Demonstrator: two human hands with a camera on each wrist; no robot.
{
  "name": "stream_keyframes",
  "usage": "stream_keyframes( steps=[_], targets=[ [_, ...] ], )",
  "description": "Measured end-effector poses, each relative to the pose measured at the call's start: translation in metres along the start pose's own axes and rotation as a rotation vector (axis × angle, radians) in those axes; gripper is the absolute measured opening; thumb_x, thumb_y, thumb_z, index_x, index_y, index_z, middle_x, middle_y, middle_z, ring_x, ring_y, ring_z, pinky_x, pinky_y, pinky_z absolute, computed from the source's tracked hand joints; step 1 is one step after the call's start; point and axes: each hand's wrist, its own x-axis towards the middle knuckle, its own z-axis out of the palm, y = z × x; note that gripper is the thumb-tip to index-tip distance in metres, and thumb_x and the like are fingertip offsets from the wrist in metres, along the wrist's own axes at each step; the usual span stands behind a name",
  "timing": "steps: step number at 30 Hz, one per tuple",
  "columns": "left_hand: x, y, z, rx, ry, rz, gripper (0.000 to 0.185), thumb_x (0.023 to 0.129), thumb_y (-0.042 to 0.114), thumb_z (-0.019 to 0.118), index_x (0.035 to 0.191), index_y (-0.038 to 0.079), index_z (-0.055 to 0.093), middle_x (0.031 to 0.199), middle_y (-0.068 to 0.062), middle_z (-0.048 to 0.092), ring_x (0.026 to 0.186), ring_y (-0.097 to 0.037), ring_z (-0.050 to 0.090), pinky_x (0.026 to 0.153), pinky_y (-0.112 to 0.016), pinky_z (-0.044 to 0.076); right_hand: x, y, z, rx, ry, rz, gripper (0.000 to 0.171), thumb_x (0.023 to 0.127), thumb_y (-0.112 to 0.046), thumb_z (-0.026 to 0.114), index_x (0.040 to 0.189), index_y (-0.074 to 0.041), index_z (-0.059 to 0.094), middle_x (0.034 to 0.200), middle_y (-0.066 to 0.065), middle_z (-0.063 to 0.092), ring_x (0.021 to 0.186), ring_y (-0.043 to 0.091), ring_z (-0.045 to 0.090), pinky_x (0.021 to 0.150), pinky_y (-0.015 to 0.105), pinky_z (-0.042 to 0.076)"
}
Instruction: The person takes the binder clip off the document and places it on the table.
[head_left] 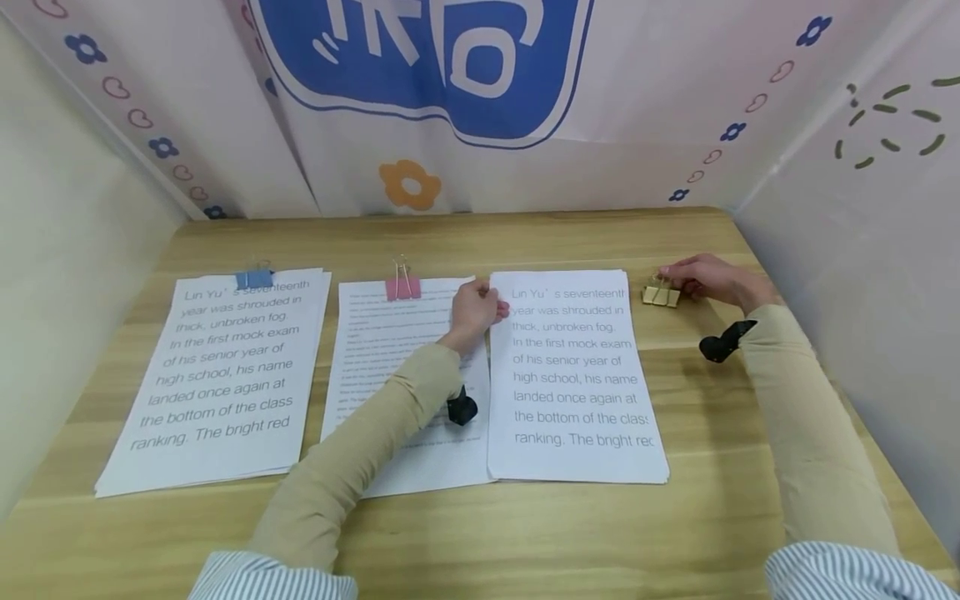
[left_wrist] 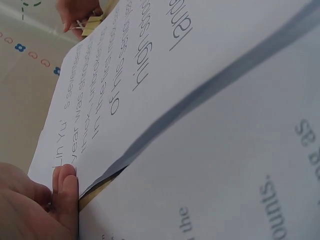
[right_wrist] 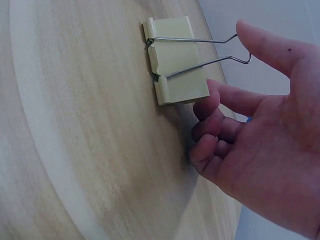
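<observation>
Right hand (head_left: 705, 279) at the small yellow metal binder clip (head_left: 661, 293) on the light wooden table (head_left: 525, 533), right of the unclipped white printed paper stack (head_left: 573, 375). Wrist view: thumb and curled fingers just touching the clip's wire handles (right_wrist: 200, 52), loose, not yet pinching; clip body flat on wood. Counted as open, contact only.

Left hand (head_left: 474, 310) on the top left corner of that unclipped stack, fingertips (left_wrist: 67, 182) pressing the sheet edge, fingers mostly straight; nothing gripped.

Handling, judged: clip light, rigid, stiff spring, smooth painted body likely slippery on wood. Best taken by the two wire handles, squeezed together to open the mouth. Paper thin, floppy, prone to fanning; needs holding square at the top edge.

Counts: three paper stacks side by side. Left one carries a blue binder clip (head_left: 254, 278), middle one a pink binder clip (head_left: 402, 287), right one none. Three clips total: blue, pink, yellow. Two hands, beige sleeves, black wrist camera on each. Patterned fabric backdrop (head_left: 420, 75) behind the table.
</observation>
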Motion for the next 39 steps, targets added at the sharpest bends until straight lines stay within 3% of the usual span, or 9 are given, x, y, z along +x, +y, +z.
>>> stream_keyframes(
  steps=[7,22,29,39],
  targets=[
    [-0.001,0.0,0.0,0.007,0.004,0.006,0.031,0.099,0.016,0.045,0.126,0.003,0.051,0.093,-0.011,0.068,0.08,-0.016,0.068,0.069,-0.018,0.059,0.001,0.0,0.002,0.017,0.009,-0.011,0.035,0.097,-0.042,0.047,0.086,-0.01,0.055,0.077,-0.004,0.045,0.07,0.012,0.042,0.062,0.025,0.041],
    [-0.003,0.0,-0.002,0.012,-0.003,0.038,0.032,0.099,0.017,0.045,0.128,0.002,0.051,0.095,-0.011,0.068,0.084,-0.017,0.068,0.071,-0.019,0.059,-0.002,-0.001,0.005,0.034,0.027,-0.029,0.04,0.097,-0.045,0.046,0.091,-0.006,0.055,0.079,-0.002,0.045,0.071,0.013,0.042,0.062,0.025,0.041],
    [-0.004,0.001,-0.001,0.013,0.002,0.014,0.031,0.099,0.016,0.045,0.127,0.002,0.052,0.095,-0.011,0.068,0.084,-0.017,0.069,0.071,-0.019,0.059,-0.004,-0.002,0.005,-0.006,0.029,-0.038,0.052,0.098,-0.043,0.045,0.119,0.004,0.049,0.081,-0.004,0.046,0.071,0.012,0.042,0.063,0.026,0.041],
    [-0.005,0.002,-0.001,0.022,0.0,0.019,0.031,0.099,0.016,0.044,0.125,0.002,0.053,0.095,-0.01,0.068,0.085,-0.016,0.068,0.074,-0.019,0.059,-0.012,-0.008,0.0,-0.07,0.081,-0.041,0.065,0.098,-0.047,0.043,0.133,0.008,0.039,0.09,-0.001,0.051,0.086,0.017,0.047,0.076,0.029,0.045]
  ],
)
